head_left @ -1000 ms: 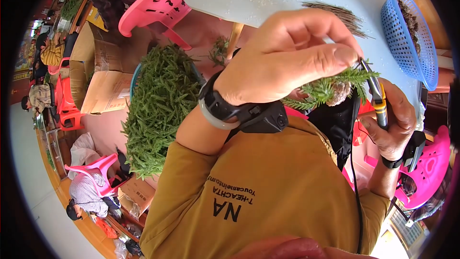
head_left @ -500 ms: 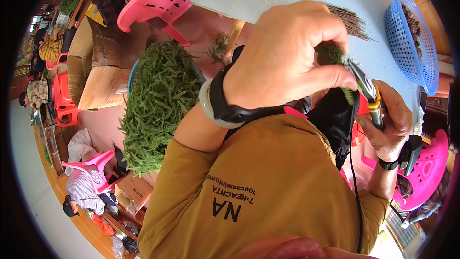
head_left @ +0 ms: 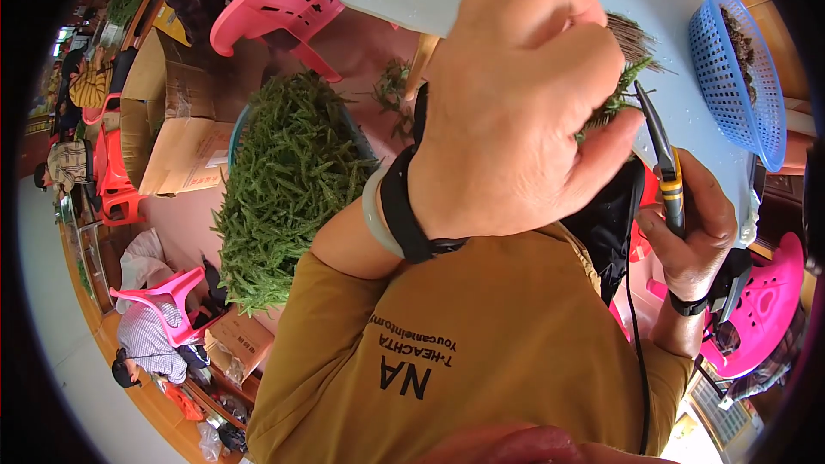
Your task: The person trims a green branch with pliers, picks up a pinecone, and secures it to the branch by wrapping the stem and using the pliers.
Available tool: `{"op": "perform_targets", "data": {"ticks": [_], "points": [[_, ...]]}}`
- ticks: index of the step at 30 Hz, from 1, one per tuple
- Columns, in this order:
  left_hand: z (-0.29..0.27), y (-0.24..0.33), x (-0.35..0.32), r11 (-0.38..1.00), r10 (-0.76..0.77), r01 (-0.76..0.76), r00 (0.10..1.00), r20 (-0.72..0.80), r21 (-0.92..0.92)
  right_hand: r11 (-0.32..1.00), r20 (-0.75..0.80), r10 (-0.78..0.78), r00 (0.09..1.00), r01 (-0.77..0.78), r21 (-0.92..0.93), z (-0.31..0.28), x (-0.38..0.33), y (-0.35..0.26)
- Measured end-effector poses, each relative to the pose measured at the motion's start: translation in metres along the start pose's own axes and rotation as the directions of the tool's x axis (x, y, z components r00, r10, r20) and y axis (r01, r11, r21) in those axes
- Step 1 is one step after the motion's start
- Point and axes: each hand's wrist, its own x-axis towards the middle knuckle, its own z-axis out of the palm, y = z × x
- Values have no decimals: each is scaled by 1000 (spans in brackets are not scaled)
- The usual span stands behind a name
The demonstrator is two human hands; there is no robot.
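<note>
My left hand (head_left: 520,107), with a black band and a pale bangle at the wrist, is turned with its back up over the table's near edge. Its fingers are closed round a green pine-like sprig (head_left: 620,96), which shows only in part beyond the thumb. My right hand (head_left: 703,228) grips pliers (head_left: 662,142) with yellow-and-grey handles. Their narrow metal jaws point up beside the sprig, close to my left thumb; whether they touch it I cannot tell. Behind my left hand, thin brown stems (head_left: 634,38) lie in a bundle on the pale table (head_left: 662,43).
On my left stands a blue tub (head_left: 238,136) heaped with green sprigs (head_left: 288,198), beside an open cardboard box (head_left: 185,155). A blue mesh basket (head_left: 722,94) of brown bits sits at the table's right. Pink chairs (head_left: 275,4) stand around; other people sit far left.
My left hand has rolled over and risen a little, so its back now faces up and hides more of the sprig. The pliers' jaws have come away from the fingertips and point more upright.
</note>
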Motion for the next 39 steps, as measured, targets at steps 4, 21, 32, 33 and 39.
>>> {"op": "perform_targets", "data": {"ticks": [4,21,32,33,39], "points": [[11,2,-6,927,-141,146,989,40,-347,1000,-3,5,1000,-5,7,-1,-2,-2],[15,3,-6,999,29,-31,994,-107,-11,937,76,81,994,-102,334,9,-1,0],[5,12,-4,955,-180,160,982,-60,-248,960,13,27,1000,-30,279,3,-2,9],[4,13,-4,956,-178,158,982,-61,-247,967,10,4,1000,-6,255,3,-1,9],[2,11,-2,837,-320,297,947,31,-459,983,23,-102,995,97,154,0,5,10]]}}
